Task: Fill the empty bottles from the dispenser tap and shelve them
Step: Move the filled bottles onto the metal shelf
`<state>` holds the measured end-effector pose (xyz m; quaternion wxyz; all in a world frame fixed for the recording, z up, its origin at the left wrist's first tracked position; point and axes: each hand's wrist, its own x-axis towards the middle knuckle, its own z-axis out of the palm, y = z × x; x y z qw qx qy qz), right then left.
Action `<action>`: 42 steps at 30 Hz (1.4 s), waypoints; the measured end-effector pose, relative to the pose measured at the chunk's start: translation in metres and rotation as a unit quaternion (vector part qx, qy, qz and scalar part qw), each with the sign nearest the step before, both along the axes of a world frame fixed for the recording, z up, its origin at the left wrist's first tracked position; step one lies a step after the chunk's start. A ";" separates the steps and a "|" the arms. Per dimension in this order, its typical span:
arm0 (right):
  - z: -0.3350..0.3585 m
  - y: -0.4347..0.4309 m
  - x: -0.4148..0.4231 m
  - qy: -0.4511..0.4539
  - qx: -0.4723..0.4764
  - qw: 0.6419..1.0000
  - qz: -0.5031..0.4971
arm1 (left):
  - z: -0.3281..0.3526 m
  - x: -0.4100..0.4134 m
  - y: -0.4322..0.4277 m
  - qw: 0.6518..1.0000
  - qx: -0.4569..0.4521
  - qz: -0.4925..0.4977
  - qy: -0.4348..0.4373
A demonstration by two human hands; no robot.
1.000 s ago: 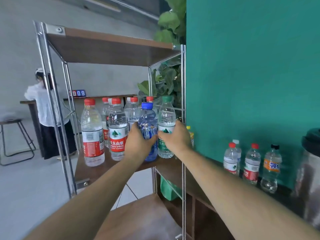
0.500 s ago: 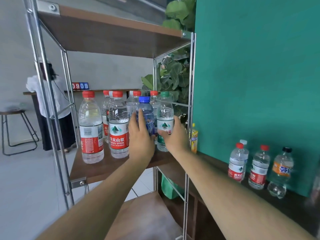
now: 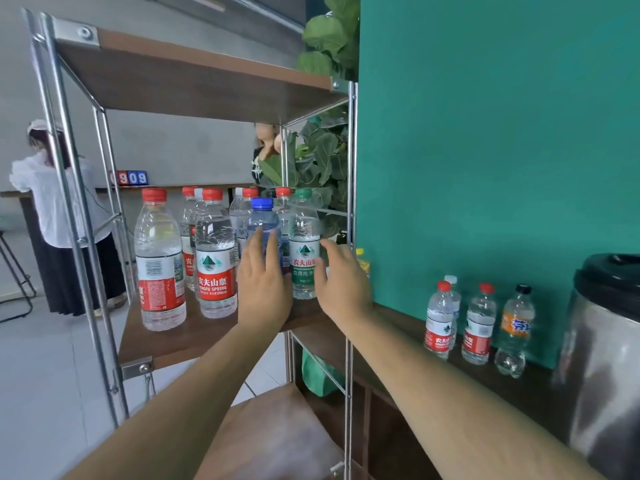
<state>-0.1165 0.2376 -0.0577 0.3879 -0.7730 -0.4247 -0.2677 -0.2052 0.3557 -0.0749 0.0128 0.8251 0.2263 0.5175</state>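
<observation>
A blue-capped bottle and a green-capped bottle stand side by side on the wooden middle shelf of a metal rack. My left hand is in front of the blue-capped bottle, fingers straight and pointing up against its lower half. My right hand is just right of the green-capped bottle, fingers loosely spread and thumb by the label, not wrapped round it. Several red-capped water bottles fill the shelf to the left and behind.
On the dark counter against the green wall stand two red-label bottles and an orange-label bottle. The steel dispenser is at the far right. The rack's right post stands beside my right hand. Two people are behind the rack.
Both hands gripped the two bottles on the shelf a second ago. The fingers have since opened and the hands have drawn back slightly; the bottles stay standing.
</observation>
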 end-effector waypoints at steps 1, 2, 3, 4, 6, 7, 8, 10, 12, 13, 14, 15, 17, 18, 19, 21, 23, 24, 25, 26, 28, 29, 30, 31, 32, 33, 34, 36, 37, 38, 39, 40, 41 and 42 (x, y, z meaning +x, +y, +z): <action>-0.003 -0.013 -0.003 -0.013 0.013 1.000 -0.002 | -0.003 0.000 -0.009 0.999 0.027 -0.019 -0.010; -0.007 -0.025 -0.004 -0.016 0.021 1.000 -0.003 | -0.006 0.002 -0.020 0.997 0.051 -0.046 -0.020; -0.012 -0.038 -0.004 -0.015 0.027 1.000 -0.005 | -0.011 0.005 -0.033 0.994 0.066 -0.079 -0.024; -0.019 -0.051 -0.001 -0.013 0.032 0.999 -0.009 | -0.015 0.009 -0.048 0.990 0.074 -0.114 -0.023; -0.032 -0.075 0.006 -0.004 0.043 0.999 -0.020 | -0.026 0.024 -0.074 0.982 0.068 -0.177 -0.007; -0.039 -0.086 0.012 0.004 0.046 0.999 -0.028 | -0.032 0.034 -0.085 0.977 0.059 -0.204 0.006; -0.046 -0.096 0.018 0.013 0.049 0.998 -0.039 | -0.037 0.046 -0.095 0.972 0.052 -0.227 0.023; -0.059 -0.114 0.035 0.033 0.048 0.996 -0.071 | -0.046 0.071 -0.112 0.964 0.041 -0.258 0.057; -0.074 -0.129 0.056 0.053 0.049 0.992 -0.105 | -0.057 0.098 -0.124 0.960 0.018 -0.266 0.086; -0.083 -0.136 0.069 0.064 0.050 0.989 -0.121 | -0.064 0.112 -0.129 0.958 0.006 -0.270 0.100; -0.091 -0.141 0.081 0.078 0.051 0.986 -0.137 | -0.069 0.126 -0.134 0.955 -0.005 -0.275 0.112; -0.098 -0.147 0.095 0.095 0.051 0.982 -0.155 | -0.076 0.141 -0.138 0.950 -0.016 -0.285 0.123; -0.113 -0.156 0.121 0.132 0.048 0.972 -0.187 | -0.088 0.173 -0.144 0.939 -0.050 -0.308 0.142; -0.120 -0.159 0.135 0.150 0.046 0.967 -0.200 | -0.094 0.190 -0.145 0.934 -0.073 -0.314 0.152; -0.126 -0.161 0.148 0.169 0.042 0.961 -0.216 | -0.100 0.208 -0.146 0.930 -0.095 -0.315 0.163; -0.135 -0.163 0.176 0.198 0.028 0.947 -0.251 | -0.114 0.243 -0.145 0.921 -0.140 -0.315 0.182; -0.137 -0.162 0.207 0.202 0.017 0.939 -0.278 | -0.127 0.278 -0.140 0.911 -0.179 -0.316 0.195; -0.135 -0.160 0.223 0.198 0.015 0.937 -0.288 | -0.132 0.293 -0.138 0.907 -0.197 -0.316 0.198; -0.132 -0.158 0.239 0.191 0.013 0.935 -0.297 | -0.136 0.308 -0.135 0.903 -0.214 -0.315 0.198; -0.127 -0.155 0.254 0.184 0.006 0.934 -0.307 | -0.140 0.320 -0.133 0.901 -0.228 -0.311 0.199; -0.116 -0.147 0.282 0.175 -0.017 0.928 -0.330 | -0.148 0.342 -0.129 0.898 -0.251 -0.302 0.201; -0.111 -0.143 0.295 0.182 -0.031 0.923 -0.339 | -0.152 0.352 -0.128 0.895 -0.263 -0.301 0.200; -0.107 -0.139 0.305 0.193 -0.043 0.917 -0.346 | -0.156 0.360 -0.127 0.889 -0.279 -0.302 0.200; -0.105 -0.136 0.314 0.208 -0.051 0.912 -0.350 | -0.161 0.368 -0.126 0.883 -0.294 -0.309 0.197; -0.104 -0.134 0.321 0.224 -0.057 0.906 -0.355 | -0.165 0.373 -0.125 0.874 -0.314 -0.318 0.191; -0.104 -0.132 0.327 0.239 -0.059 0.899 -0.362 | -0.170 0.378 -0.124 0.863 -0.335 -0.332 0.180; -0.105 -0.132 0.331 0.251 -0.056 0.893 -0.370 | -0.172 0.380 -0.123 0.850 -0.358 -0.347 0.172; -0.109 -0.131 0.333 0.258 -0.040 0.887 -0.381 | -0.174 0.381 -0.122 0.829 -0.388 -0.371 0.159; -0.111 -0.132 0.332 0.253 -0.031 0.890 -0.379 | -0.174 0.380 -0.122 0.827 -0.391 -0.374 0.152; -0.112 -0.132 0.329 0.246 -0.023 0.895 -0.372 | -0.173 0.377 -0.123 0.831 -0.387 -0.372 0.149; -0.114 -0.133 0.324 0.240 -0.016 0.899 -0.365 | -0.174 0.372 -0.124 0.834 -0.383 -0.371 0.144; -0.114 -0.133 0.316 0.233 -0.011 0.904 -0.360 | -0.173 0.365 -0.125 0.835 -0.382 -0.371 0.140; -0.115 -0.134 0.307 0.222 -0.008 0.909 -0.354 | -0.173 0.356 -0.127 0.836 -0.380 -0.372 0.137; -0.117 -0.136 0.296 0.209 -0.002 0.914 -0.347 | -0.172 0.344 -0.129 0.839 -0.375 -0.370 0.138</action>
